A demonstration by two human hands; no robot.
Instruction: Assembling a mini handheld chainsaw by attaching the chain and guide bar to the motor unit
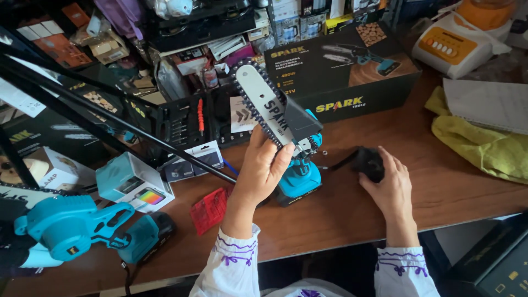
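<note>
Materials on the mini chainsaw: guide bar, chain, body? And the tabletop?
Guide bar: looks like bare metal, pale grey, flat, satin sheen. Chain: dark metal links, likely steel, dull. Body: moulded plastic, bright blue, glossy highlights. Table: brown wood or wood-look laminate with visible grain; which one cannot be told. Left hand holds the bar.

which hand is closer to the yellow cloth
Right. The right hand rests on a black part, nearer the yellow cloth; the left hand holds the saw, farther off.

Mini chainsaw [286, 143] gripped in left hand [261, 170], bar rising behind fingers [257, 138]; black part [367, 163] under right hand [391, 186] fingertips; box [341, 71] beyond both.
</note>
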